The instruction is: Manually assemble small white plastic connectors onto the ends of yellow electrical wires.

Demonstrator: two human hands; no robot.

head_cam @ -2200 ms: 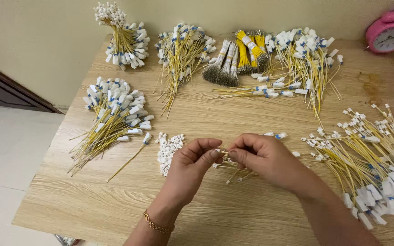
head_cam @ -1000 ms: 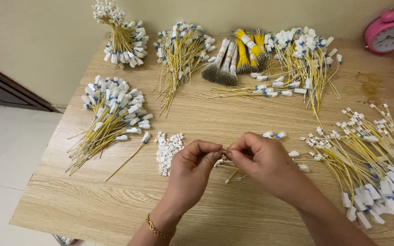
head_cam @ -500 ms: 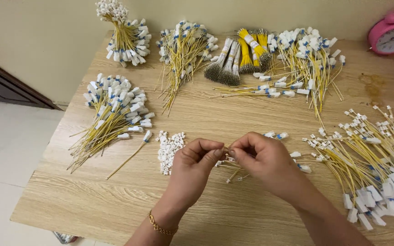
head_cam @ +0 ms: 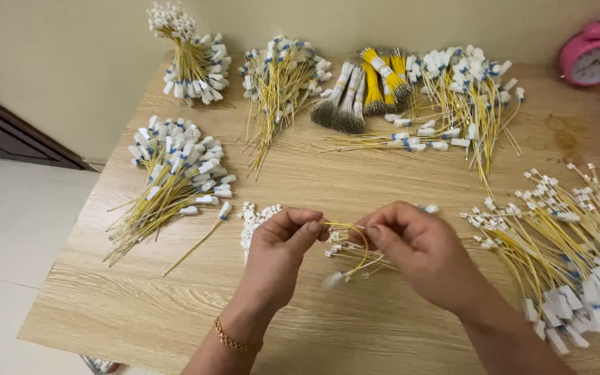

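- Wire (head_cam: 355,239), thin and yellow, is pinched between both hands above the middle of the wooden table (head_cam: 383,326), bowed into a small loop between them.
- Head view, the only one: left hand (head_cam: 279,253) is closed, thumb and forefinger nipping one end of the wire; a gold bracelet (head_cam: 234,340) sits on that wrist.
- Right hand (head_cam: 418,253) is closed too, its fingertips gripping the other end just beside the left thumb.
- A few more wires with white connectors (head_cam: 342,267) lie on the table under the hands, one white tip blurred.
- By my reading, this is the fitting step: a small part is being worked onto a wire end. It calls for a steady pinch and a fine push along the wire.
- Loose white pieces (head_cam: 251,219) lie in a small pile just left of the left hand.
- Bundles all round: left bundle (head_cam: 175,177) with white and blue tags, two more at the back, a grey and yellow bundle (head_cam: 366,90), a spread on the right (head_cam: 557,243).
- Pink clock (head_cam: 595,59) stands at the far right corner.
- Hard to tell: the exact joint is hidden by the fingers, so whether a connector is on cannot be seen. The right spread and a red object at the edge are cut off.
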